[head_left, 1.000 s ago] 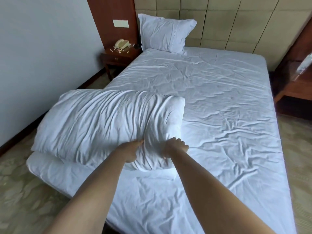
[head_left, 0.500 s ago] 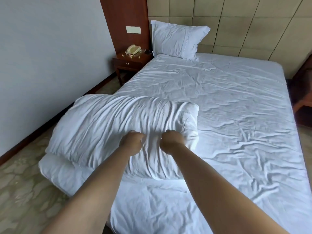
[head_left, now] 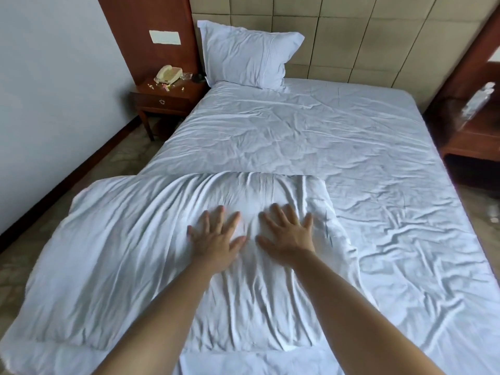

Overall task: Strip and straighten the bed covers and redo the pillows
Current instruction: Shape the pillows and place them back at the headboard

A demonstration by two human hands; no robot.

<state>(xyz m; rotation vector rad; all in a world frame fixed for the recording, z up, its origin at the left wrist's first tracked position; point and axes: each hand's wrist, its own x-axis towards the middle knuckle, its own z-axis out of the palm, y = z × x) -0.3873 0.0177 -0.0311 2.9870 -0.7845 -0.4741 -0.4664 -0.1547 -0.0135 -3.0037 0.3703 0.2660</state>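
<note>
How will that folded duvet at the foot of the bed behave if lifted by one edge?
Probably floppy: the folded duvet is deeply creased and dents under the left hand and right hand. Likely bulky but light. Its left part overhangs the bed, so it may slide off.

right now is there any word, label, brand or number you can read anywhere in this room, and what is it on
None can be read.
Pale plate on the wooden panel beside the headboard: any marks are too blurred to read.
Telephone on the nightstand: its keys and any label are too small to read.
Pillow, folded duvet under both hands and sheet: plain white, with no print showing.
</note>
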